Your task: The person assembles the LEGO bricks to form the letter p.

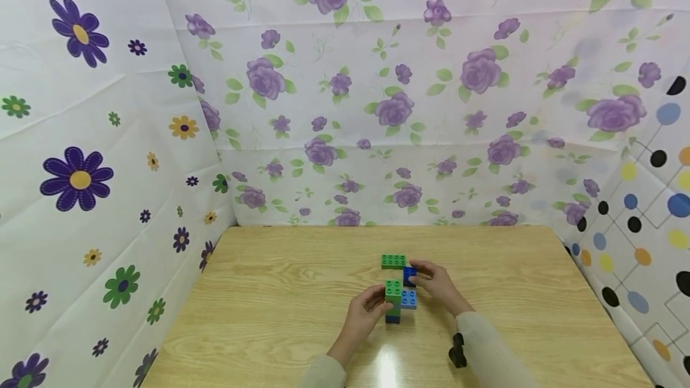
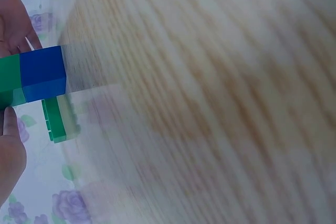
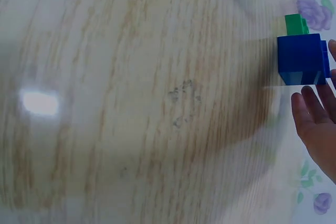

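My left hand (image 1: 360, 317) grips an upright stack of building bricks, its thumb on the near side. The stack has a studded green top (image 1: 393, 287) and a dark blue brick (image 2: 44, 73) at its foot. To its right, my right hand (image 1: 438, 284) pinches a small dark blue brick (image 1: 408, 274) between thumb and index finger. In the right wrist view, the other fingers (image 3: 316, 109) stretch out beside that brick. A light blue brick (image 1: 408, 299) sits close against the stack's right side, studs up. Behind lies a longer green brick (image 1: 393, 261).
The wooden table (image 1: 280, 292) extends to both sides and ends at a flowered cloth (image 1: 393, 109) behind. More patterned cloth hangs at left and right. A black object (image 1: 457, 351) is beside the right sleeve. Light glares on the tabletop near the front.
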A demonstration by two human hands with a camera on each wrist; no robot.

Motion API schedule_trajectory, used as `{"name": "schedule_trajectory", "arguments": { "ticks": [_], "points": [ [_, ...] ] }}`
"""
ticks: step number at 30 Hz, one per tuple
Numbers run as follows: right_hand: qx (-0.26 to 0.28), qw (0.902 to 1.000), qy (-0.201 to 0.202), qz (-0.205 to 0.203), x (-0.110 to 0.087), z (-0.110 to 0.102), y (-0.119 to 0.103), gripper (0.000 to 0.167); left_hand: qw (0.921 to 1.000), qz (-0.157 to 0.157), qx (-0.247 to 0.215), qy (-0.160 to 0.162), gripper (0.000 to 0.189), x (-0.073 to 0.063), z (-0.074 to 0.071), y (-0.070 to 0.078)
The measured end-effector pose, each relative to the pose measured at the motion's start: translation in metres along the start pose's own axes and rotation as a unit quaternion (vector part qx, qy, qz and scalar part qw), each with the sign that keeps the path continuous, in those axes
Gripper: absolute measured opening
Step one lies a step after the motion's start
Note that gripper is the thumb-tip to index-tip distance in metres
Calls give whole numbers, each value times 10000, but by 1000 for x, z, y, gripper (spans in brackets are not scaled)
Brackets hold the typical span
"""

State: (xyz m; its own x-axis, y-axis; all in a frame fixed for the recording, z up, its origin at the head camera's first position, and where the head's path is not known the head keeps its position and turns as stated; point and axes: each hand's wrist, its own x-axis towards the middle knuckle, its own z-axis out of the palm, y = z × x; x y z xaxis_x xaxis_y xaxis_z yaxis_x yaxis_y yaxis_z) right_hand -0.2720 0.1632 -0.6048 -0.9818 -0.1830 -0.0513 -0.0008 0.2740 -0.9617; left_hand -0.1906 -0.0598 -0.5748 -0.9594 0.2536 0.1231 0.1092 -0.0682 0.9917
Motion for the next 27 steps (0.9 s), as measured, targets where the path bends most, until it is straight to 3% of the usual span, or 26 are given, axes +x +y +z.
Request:
{"name": "schedule_trajectory", "arguments": {
  "ticks": [8, 16, 27],
  "points": [
    [-31, 9998, 139, 120, 1, 5, 2, 47, 10000, -26, 62, 13, 40, -4, 3, 11],
    [-165, 9996, 237, -25, -2, 5, 4, 41, 10000, -18, 81, -6, 40, -3, 2, 10],
    [-215, 9994, 36, -268, -7, -8, 1, 39, 9998, -173, 88, 65, 42, 5, -2, -19]
  ]
}}
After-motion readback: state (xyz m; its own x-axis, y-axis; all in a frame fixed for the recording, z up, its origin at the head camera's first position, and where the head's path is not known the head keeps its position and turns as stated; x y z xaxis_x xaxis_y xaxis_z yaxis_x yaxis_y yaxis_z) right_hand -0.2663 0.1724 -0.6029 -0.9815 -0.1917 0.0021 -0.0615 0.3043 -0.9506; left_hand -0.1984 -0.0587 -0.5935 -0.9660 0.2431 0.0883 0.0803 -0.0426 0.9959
